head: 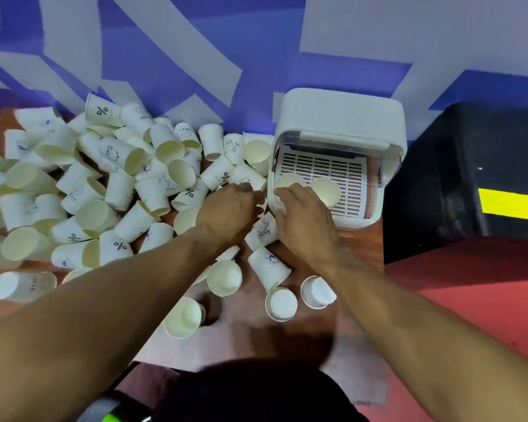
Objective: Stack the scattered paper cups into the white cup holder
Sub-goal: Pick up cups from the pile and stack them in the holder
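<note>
Loose paper cups [281, 303] lie toward the tabletop's [363, 251] front edge. Left grip [226, 208]: fingers curled among cups, hold indeterminate. Right grip [305, 220]: fingers curled over the near-left corner of the white cup holder [342, 117], hold indeterminate. The holder sits at the far right edge and contains two cups [326, 190].

Left of the left hand [226, 208], the paper cups [119, 190] are white outside and cream inside, printed with dark percent signs and small blue emblems. Beyond the right hand [305, 220], the cup holder [342, 117] is white, its tray [333, 169] slotted in reddish-brown rows. Right of that hand, a black box [470, 178] bears a yellow rectangle [509, 204]. Under both hands the table [361, 243] is reddish-brown; the far wall [165, 56] is blue with pale bands.
</note>
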`<act>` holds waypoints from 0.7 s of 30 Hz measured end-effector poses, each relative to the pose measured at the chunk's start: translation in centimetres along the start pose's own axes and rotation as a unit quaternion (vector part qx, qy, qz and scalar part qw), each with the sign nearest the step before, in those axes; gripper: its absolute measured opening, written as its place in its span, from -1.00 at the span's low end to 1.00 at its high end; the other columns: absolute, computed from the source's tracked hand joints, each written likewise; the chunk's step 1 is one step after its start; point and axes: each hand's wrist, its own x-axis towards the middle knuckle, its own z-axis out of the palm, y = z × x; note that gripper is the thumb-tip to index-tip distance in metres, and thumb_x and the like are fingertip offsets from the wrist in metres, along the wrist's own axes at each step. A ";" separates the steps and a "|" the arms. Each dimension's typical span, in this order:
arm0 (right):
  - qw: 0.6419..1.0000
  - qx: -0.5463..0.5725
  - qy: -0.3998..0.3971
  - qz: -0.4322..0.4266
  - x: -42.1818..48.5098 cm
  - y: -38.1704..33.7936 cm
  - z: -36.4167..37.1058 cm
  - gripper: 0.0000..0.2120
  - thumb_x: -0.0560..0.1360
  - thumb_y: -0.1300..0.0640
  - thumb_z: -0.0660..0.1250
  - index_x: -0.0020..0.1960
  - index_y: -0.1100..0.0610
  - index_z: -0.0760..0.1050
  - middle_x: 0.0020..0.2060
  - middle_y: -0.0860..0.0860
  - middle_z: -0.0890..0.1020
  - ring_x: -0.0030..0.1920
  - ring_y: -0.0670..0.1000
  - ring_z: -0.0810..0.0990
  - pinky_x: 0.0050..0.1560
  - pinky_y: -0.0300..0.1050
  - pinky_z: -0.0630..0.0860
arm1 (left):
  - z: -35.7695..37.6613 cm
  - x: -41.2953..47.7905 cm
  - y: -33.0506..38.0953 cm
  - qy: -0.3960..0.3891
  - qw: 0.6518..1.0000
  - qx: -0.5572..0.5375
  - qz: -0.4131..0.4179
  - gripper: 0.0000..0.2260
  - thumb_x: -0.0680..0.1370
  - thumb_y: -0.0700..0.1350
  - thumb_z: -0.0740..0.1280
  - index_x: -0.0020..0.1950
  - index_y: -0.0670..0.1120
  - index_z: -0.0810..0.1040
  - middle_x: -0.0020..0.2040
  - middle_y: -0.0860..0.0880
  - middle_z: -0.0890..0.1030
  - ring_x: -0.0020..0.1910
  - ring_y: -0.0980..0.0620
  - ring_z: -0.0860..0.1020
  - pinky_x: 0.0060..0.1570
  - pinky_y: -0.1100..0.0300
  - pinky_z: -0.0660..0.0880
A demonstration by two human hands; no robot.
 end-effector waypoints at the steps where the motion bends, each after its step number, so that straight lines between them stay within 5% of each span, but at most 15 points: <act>1: 1.000 0.002 -0.002 -0.005 -0.5 -0.5 0.0 -0.69 0.38 0.26 0.38 0.13 0.19 0.55 -0.08 0.10 0.58 -0.10 0.15 0.52 -0.14 -0.02 0.50 | -0.2 -1.0 -0.1 0.002 1.000 -0.001 -0.010 -0.77 0.60 0.03 0.24 0.19 0.02 0.58 0.10 -0.06 0.59 0.07 -0.14 0.56 -0.13 0.05 0.51; 14: 0.997 0.017 -0.069 -0.017 -8.6 -3.9 1.8 -0.74 0.34 0.17 0.39 0.01 0.20 0.58 -0.12 0.10 0.60 -0.12 0.19 0.55 -0.15 -0.04 0.52 | 1.3 -11.5 0.5 -0.082 0.995 0.003 -0.065 -0.77 0.56 0.12 0.26 0.12 0.06 0.56 0.02 -0.02 0.58 0.06 -0.10 0.55 -0.21 0.14 0.37; 21: 0.984 -0.004 -0.169 -0.063 -10.3 -5.9 2.5 -0.68 0.44 0.12 0.35 0.18 0.12 0.54 0.06 0.05 0.55 0.09 0.13 0.47 0.01 -0.01 0.47 | 3.2 -14.3 0.4 -0.076 0.992 0.033 -0.097 -0.72 0.54 0.16 0.25 0.15 0.05 0.55 0.04 0.00 0.57 0.05 -0.07 0.54 -0.19 0.10 0.45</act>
